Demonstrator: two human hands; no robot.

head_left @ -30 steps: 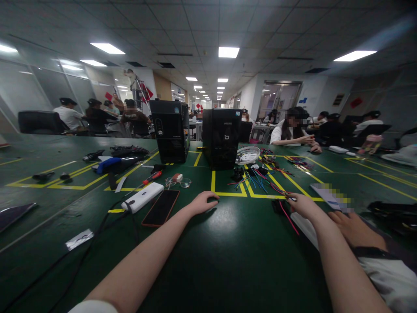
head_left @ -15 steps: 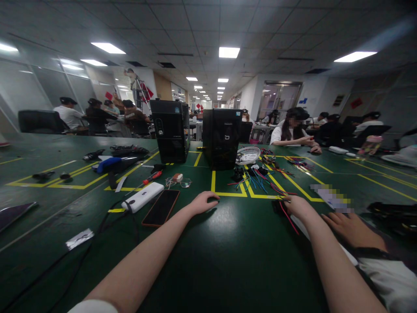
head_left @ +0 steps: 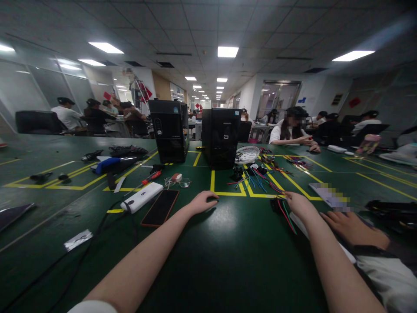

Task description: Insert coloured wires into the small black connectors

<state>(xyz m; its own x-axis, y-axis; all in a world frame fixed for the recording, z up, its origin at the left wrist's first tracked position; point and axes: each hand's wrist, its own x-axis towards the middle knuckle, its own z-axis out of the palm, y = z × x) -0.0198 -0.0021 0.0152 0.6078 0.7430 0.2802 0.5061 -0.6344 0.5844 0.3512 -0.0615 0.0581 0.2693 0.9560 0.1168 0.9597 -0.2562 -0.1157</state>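
Note:
My left hand (head_left: pixel 204 202) lies on the green table with its fingers loosely curved and apart, holding nothing. A phone (head_left: pixel 160 208) is on the table to its left. On the right, my right hand (head_left: pixel 299 205) has its fingers drawn together at the near ends of a pile of red, blue and black wires (head_left: pixel 257 180). What is between the fingertips, if anything, is hidden. Just below them is a black piece (head_left: pixel 276 204) with red and green wires (head_left: pixel 288 217) lying beside it. A white flat object (head_left: pixel 301 224) shows partly behind my right wrist.
Two black computer towers (head_left: pixel 169 130) (head_left: pixel 221 139) stand ahead, beside a white basket (head_left: pixel 246 154). Left are a white power bank (head_left: pixel 142 197), glasses (head_left: pixel 182 181), a screwdriver (head_left: pixel 151 177) and a black cable (head_left: pixel 100 224). A co-worker's hand (head_left: pixel 356 228) rests close at right; another person sits opposite.
A green wire now lies beside the red wires near the black piece. My right hand has shifted slightly up and back toward the wire pile. My left hand stays put.

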